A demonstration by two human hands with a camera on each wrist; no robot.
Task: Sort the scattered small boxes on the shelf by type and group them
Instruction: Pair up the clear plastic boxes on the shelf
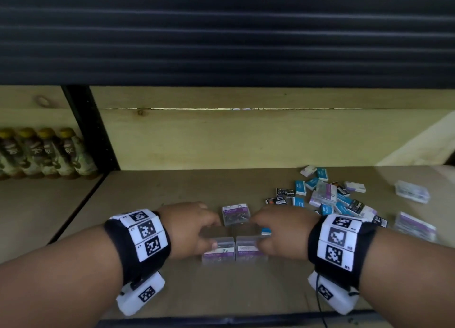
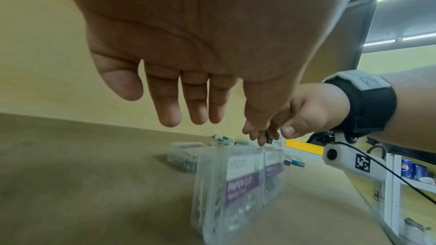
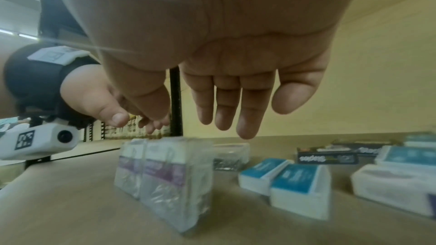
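Note:
Two clear paper-clip boxes with purple labels stand side by side on the wooden shelf point(image 1: 172, 290), the left box point(image 1: 218, 250) point(image 2: 231, 183) touching the right box point(image 1: 250, 249) point(image 3: 172, 174). My left hand point(image 1: 194, 229) point(image 2: 195, 100) hovers over the left one and my right hand point(image 1: 280, 231) point(image 3: 224, 103) over the right one, fingers straight and holding nothing. A third clear box point(image 1: 236, 214) point(image 3: 231, 154) lies flat just behind the pair. A mixed pile of blue, black and clear boxes point(image 1: 327, 197) lies to the right.
A small blue box point(image 1: 266, 231) sits by my right hand. Two more clear boxes point(image 1: 412, 191) lie at the far right. Bottles point(image 1: 46, 153) fill the neighbouring bay past a black post point(image 1: 91, 128). A dark upper shelf point(image 1: 221, 32) hangs overhead.

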